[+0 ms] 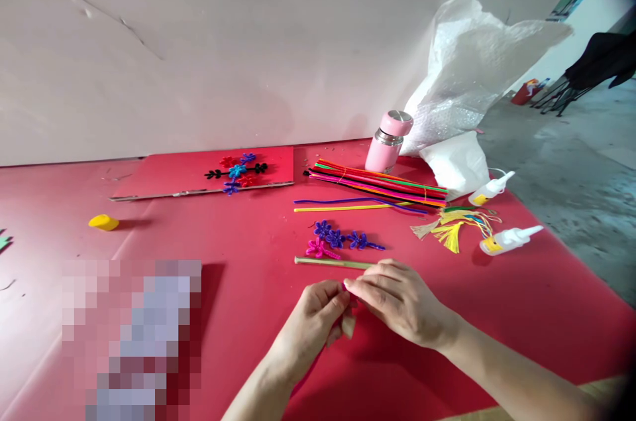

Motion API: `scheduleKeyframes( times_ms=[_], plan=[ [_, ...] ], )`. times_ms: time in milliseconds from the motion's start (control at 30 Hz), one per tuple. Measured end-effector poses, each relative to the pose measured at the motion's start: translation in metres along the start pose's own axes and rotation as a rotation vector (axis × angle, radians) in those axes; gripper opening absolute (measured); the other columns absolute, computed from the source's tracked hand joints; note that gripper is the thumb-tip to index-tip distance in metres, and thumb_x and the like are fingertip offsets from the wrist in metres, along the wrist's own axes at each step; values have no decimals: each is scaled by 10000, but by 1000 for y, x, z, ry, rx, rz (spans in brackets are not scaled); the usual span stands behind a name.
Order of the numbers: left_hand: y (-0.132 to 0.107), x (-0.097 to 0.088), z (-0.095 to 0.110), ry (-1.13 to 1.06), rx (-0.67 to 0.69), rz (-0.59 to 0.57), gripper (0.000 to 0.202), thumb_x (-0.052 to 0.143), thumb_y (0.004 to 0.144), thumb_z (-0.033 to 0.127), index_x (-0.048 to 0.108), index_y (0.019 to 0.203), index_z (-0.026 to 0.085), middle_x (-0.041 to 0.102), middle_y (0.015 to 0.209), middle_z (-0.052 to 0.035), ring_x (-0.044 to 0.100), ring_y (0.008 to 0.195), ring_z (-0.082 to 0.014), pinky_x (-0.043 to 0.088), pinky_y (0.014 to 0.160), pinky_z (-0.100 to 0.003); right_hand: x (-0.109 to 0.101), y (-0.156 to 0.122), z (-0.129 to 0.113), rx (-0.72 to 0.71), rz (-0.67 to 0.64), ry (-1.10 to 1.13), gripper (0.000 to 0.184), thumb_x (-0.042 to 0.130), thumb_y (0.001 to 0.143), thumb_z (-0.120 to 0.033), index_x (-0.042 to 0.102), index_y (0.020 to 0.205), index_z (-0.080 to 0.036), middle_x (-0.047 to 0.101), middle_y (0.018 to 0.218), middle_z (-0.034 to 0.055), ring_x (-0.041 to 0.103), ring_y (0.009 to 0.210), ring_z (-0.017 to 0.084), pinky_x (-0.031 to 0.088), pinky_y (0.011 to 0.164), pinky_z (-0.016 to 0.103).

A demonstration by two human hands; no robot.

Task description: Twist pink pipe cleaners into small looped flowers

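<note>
My left hand [318,315] and my right hand [405,301] meet fingertip to fingertip over the red table. Between them they pinch a magenta pipe cleaner [309,374], whose tail hangs below my left wrist; most of it is hidden by the fingers. Just beyond my right hand lies a thin greenish stick [328,262], its right end covered by the hand. Behind the stick are purple pipe-cleaner flowers [335,238] and a pink one [318,248]. A loose purple pipe cleaner [342,200] and a yellow one [348,207] lie further back.
A bundle of coloured pipe cleaners [377,182] lies before a pink flask [385,146]. Two glue bottles [504,242] and yellow tassels [450,235] are at right, near bubble wrap [457,69]. A red board [173,172] bears flowers. A yellow cap [103,222] sits left.
</note>
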State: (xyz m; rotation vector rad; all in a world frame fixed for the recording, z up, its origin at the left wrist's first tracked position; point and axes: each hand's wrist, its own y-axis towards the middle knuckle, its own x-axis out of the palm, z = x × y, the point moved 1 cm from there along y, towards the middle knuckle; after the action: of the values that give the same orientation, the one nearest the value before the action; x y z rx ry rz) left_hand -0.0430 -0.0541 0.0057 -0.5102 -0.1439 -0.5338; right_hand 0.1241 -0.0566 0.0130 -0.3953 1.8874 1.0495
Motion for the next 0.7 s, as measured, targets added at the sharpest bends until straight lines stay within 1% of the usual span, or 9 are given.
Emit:
scheduleKeyframes(
  times_ms=[100,200,267,333,400,467,500,600,700],
  plan=[
    [-1,-1,2,83,-4,-11,216,409,833,275,441,654,159,458,489,39,256,409,-47,190,409,-198,-8,4,1,-116,-63,-39,303,448,861,-100,488,1160,-123,670,854,54,568,799,167,425,748,327],
    [-2,0,6,231,11,-16,206,409,790,153,414,584,164,407,486,58,262,437,-51,208,429,-193,-14,10,0,-201,-160,-39,283,423,869,-100,494,1142,-127,653,762,36,555,719,162,422,691,319],
    [-3,1,10,356,40,-9,216,399,748,79,412,548,159,383,486,61,277,457,-55,231,448,-190,-16,12,-1,-209,-219,-17,270,410,873,-107,493,1128,-137,634,718,29,535,677,160,417,654,310],
    [-6,3,12,460,91,-10,218,388,751,73,416,553,159,385,502,56,308,483,-63,263,473,-190,-18,14,-4,-142,-260,61,303,406,856,-83,460,1147,-148,624,735,33,517,669,156,414,646,297],
    [-10,6,15,558,160,-12,224,373,800,125,413,583,166,392,535,47,329,507,-75,290,487,-192,-20,14,-7,29,-256,214,397,434,804,-46,396,1185,-154,611,776,34,511,683,147,416,662,278],
    [-15,8,19,703,270,-9,240,348,837,160,402,604,174,392,573,38,325,515,-81,304,485,-194,-23,15,-10,285,-235,425,510,467,740,-22,329,1211,-162,576,756,7,502,648,125,415,636,246],
    [-18,9,22,804,354,-13,248,340,842,149,399,603,175,396,585,34,326,518,-85,310,487,-196,-25,14,-11,423,-241,547,542,485,718,-24,313,1210,-172,550,720,-17,489,609,111,409,600,228],
    [-28,13,31,1149,683,-101,270,307,823,64,439,610,167,463,598,8,364,524,-104,343,520,-227,-26,11,-12,778,-344,1008,542,557,671,-51,349,1150,-194,478,629,-74,441,529,74,369,523,187],
    [-37,18,27,1427,1031,-238,288,312,816,39,498,632,161,504,574,7,361,464,-111,353,516,-267,-19,2,-16,1001,-482,1580,523,616,603,-61,422,1075,-178,500,624,-75,491,548,66,394,554,187]
  ],
)
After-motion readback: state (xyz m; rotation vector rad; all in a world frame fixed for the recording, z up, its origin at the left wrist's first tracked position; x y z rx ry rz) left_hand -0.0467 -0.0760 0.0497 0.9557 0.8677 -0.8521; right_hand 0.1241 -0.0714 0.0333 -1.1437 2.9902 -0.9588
